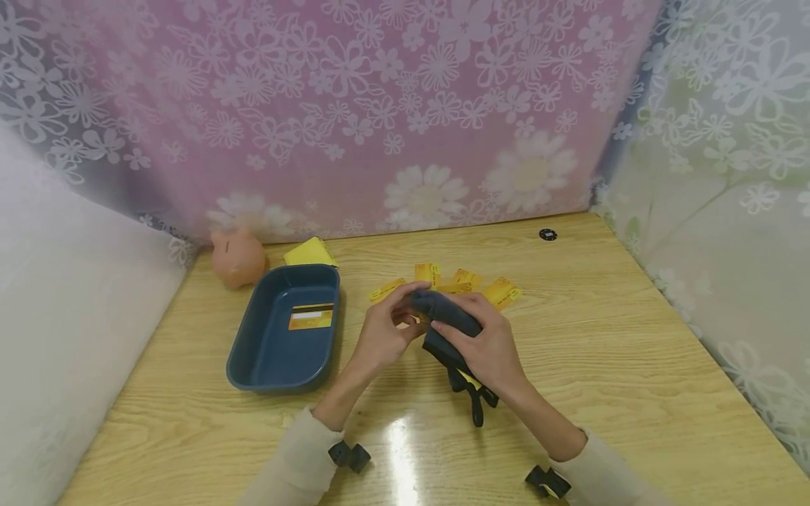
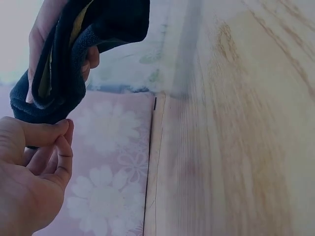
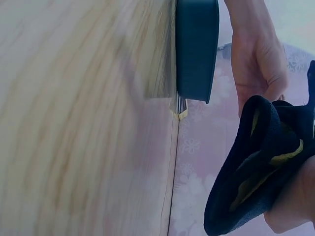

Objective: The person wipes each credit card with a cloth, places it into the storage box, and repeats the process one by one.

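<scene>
A dark navy, fleecy cloth item (image 1: 451, 316), folded over on itself, is held up above the table by both hands. Yellow shows inside its folds, and black loops hang from its lower end. My right hand (image 1: 496, 344) grips it along the side, thumb on top. At its other end is my left hand (image 1: 382, 334), whose thumb and fingertips pinch the lower edge in the left wrist view. The right wrist view shows the open folds of the cloth (image 3: 241, 167). Several yellow-orange cards (image 1: 501, 292) lie on the table just beyond the hands, partly hidden by them.
Left of the hands stands a blue basin (image 1: 237, 358) with one striped card (image 1: 310, 322) inside. Behind it are a yellow folded item (image 1: 310, 251) and a pink piggy bank (image 1: 238, 258). A black round chip (image 1: 548, 235) lies near the back right edge. Flowered curtains border the wooden table.
</scene>
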Motion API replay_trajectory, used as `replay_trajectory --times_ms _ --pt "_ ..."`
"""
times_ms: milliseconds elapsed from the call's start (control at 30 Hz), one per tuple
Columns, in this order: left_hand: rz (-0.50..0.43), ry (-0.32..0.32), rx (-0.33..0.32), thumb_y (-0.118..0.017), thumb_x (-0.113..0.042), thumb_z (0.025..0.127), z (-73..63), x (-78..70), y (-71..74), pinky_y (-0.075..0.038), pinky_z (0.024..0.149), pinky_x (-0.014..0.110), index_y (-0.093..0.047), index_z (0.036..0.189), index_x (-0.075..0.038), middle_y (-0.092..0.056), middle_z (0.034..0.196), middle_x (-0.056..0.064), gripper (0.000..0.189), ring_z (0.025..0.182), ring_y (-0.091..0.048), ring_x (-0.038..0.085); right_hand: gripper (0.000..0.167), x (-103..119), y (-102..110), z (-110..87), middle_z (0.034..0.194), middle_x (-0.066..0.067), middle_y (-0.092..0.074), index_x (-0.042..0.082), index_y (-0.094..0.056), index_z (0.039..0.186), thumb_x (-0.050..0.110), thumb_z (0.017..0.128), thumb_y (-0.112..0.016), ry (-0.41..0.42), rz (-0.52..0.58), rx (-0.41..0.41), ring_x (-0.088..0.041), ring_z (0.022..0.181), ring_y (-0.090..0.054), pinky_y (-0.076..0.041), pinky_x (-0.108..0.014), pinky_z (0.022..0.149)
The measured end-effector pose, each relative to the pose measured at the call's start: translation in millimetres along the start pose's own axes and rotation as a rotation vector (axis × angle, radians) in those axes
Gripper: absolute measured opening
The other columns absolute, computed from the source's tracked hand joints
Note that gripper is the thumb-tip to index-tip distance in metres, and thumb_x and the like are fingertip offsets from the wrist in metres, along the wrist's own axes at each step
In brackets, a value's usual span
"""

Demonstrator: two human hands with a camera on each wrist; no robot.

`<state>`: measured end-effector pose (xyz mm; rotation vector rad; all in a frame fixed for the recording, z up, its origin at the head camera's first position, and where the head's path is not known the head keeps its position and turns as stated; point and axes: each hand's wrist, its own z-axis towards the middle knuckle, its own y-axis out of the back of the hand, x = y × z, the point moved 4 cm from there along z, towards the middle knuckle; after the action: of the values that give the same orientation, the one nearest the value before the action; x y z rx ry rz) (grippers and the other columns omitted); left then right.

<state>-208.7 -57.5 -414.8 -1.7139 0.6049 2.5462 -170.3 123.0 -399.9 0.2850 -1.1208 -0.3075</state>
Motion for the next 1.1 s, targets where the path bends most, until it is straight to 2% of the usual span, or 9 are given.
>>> replay_trajectory --times_ms 233,367,633,767,933,1100 --pt "-0.013 0.026 -0.026 -0.079 0.004 0.088 -2.0 -1.5 3.7 -0.058 0.084 0.033 -0.063 0.143 -0.021 -0.072 0.112 0.006 0.062 0.095 -0.067 0.019 0.048 -2 7 1.4 0.118 -0.005 -0.067 0.017 -0.072 0.135 0.015 0.089 -0.084 0.005 -0.011 -0.041 -0.025 0.103 -0.066 -0.059 -0.035 0.078" --pt "-0.012 0.023 -0.039 -0.079 0.006 0.087 -3.5 -2.0 6.6 -0.058 0.085 0.034 -0.063 0.143 -0.019 -0.069 0.110 0.011 0.063 0.094 -0.064 0.021 0.047 -6 13 2.9 0.119 -0.005 -0.067 0.017 -0.071 0.136 0.016 0.090 -0.084 0.004 -0.022 -0.063 -0.025 0.107 -0.066 -0.058 -0.032 0.082" --pt "-0.041 0.019 -0.047 -0.078 0.010 0.087 -5.1 -1.3 11.2 -0.057 0.085 0.029 -0.063 0.143 -0.018 -0.068 0.108 0.010 0.064 0.096 -0.063 0.021 0.046 -14 32 6.5 0.118 -0.008 -0.068 0.017 -0.071 0.137 0.014 0.092 -0.082 0.003 -0.056 -0.125 -0.024 0.103 -0.066 -0.053 -0.016 0.080" --pt "-0.063 0.009 -0.049 -0.077 0.009 0.088 -5.5 -1.3 13.5 -0.057 0.084 0.027 -0.063 0.143 -0.017 -0.068 0.109 0.007 0.063 0.098 -0.062 0.020 0.048 -21 44 9.0 0.123 -0.008 -0.067 0.018 -0.069 0.139 0.018 0.093 -0.081 -0.048 -0.080 -0.149 -0.022 0.106 -0.064 -0.050 -0.014 0.079" --pt "-0.052 -0.008 -0.027 -0.078 0.005 0.089 -5.7 -2.5 14.9 -0.057 0.084 0.028 -0.062 0.145 -0.016 -0.066 0.109 0.010 0.062 0.096 -0.062 0.022 0.049 -27 61 12.2 0.128 -0.008 -0.066 0.020 -0.066 0.143 0.026 0.095 -0.079 -0.133 -0.100 -0.170 -0.026 0.114 -0.063 -0.049 -0.014 0.083" --pt "-0.037 0.013 -0.028 -0.079 0.004 0.089 -5.7 0.4 16.5 -0.057 0.085 0.029 -0.061 0.146 -0.015 -0.066 0.107 0.012 0.064 0.096 -0.063 0.024 0.051 -25 67 11.8 0.130 -0.004 -0.065 0.024 -0.065 0.144 0.029 0.095 -0.079 -0.166 -0.074 -0.167 -0.024 0.118 -0.061 -0.049 -0.014 0.085"
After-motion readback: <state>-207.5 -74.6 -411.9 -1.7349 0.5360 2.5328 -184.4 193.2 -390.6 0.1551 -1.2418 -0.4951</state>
